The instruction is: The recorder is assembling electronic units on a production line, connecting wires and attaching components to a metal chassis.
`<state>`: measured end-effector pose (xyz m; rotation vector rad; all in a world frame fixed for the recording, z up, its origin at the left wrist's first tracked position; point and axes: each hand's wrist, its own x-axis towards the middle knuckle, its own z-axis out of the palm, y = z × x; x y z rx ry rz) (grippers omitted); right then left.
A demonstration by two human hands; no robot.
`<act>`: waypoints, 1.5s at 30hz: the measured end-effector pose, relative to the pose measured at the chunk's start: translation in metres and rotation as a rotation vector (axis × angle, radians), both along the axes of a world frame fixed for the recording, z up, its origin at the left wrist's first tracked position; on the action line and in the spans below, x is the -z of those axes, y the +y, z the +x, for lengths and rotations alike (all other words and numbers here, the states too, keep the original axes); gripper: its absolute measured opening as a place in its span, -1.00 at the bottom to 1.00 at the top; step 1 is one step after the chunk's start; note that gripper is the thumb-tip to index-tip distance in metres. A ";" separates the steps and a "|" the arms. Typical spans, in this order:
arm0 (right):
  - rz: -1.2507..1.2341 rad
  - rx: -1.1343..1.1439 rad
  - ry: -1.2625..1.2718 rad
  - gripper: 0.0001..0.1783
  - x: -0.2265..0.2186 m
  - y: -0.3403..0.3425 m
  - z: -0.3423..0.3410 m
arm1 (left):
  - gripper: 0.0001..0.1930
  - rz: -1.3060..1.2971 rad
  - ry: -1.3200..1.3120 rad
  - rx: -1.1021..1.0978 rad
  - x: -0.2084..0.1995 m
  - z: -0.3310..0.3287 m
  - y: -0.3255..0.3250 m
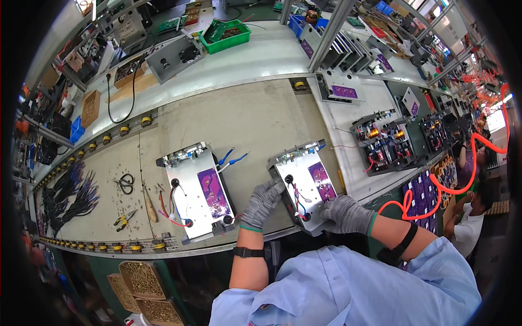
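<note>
Pale blue sleeves (348,288) nearest the lens, forearms running up from the lower edge to two grey-gloved hands on one metal-cased unit (304,182) at the bench's near edge, right of centre. Tilted corner-on toward the body, probably so the face with the purple label and the round black terminals can be reached from both sides. Left hand (262,204) laid against the unit's near-left corner, fingers bent and loosely spread, steadying rather than gripping as far as can be told. Right hand (346,213) curled at the near-right corner, fingers drawn in close; whether pinching the thin red and white wires (298,200) or merely pressing the case cannot be told. Black wristband on the left forearm, black strap at the right elbow. Just left, apart from the hands, a second like unit (200,193) lying flat with blue-sleeved leads at its far end and a red wire looping off its near side. Further left on the grey mat, yellow-handled pliers (124,219), a black coil of cable (126,183), bundles of black wires (70,195). Well beyond, a green tray (225,36); to the right, open assemblies with copper coils (383,142) and an orange coiled hose (435,190).
</note>
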<state>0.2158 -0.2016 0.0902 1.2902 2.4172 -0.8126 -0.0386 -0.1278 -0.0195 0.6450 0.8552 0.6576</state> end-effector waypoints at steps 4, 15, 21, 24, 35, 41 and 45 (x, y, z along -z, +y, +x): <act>-0.027 0.028 -0.014 -0.74 -0.007 0.002 -0.004 | -0.56 0.024 0.079 0.050 0.000 0.005 0.011; -0.013 0.028 0.028 -0.78 0.003 0.001 0.000 | -0.62 0.022 0.288 0.118 -0.007 0.012 0.040; 0.027 0.033 0.049 -0.76 0.009 -0.002 0.003 | -0.68 -0.091 -0.034 -0.206 0.004 0.040 0.010; 0.062 0.018 0.037 -0.72 0.009 -0.003 0.004 | -0.67 -0.105 -0.055 -0.278 0.006 0.043 0.006; -0.001 0.033 0.002 -0.77 0.010 -0.005 0.004 | -0.57 0.015 0.039 -0.035 0.010 0.022 0.020; 0.030 0.063 0.039 -0.79 0.006 -0.001 0.000 | -0.78 -0.067 0.004 -0.109 0.010 0.033 0.028; -0.003 0.078 0.037 -0.80 0.009 0.000 0.001 | -0.79 -0.193 -0.005 -0.179 0.007 0.038 0.026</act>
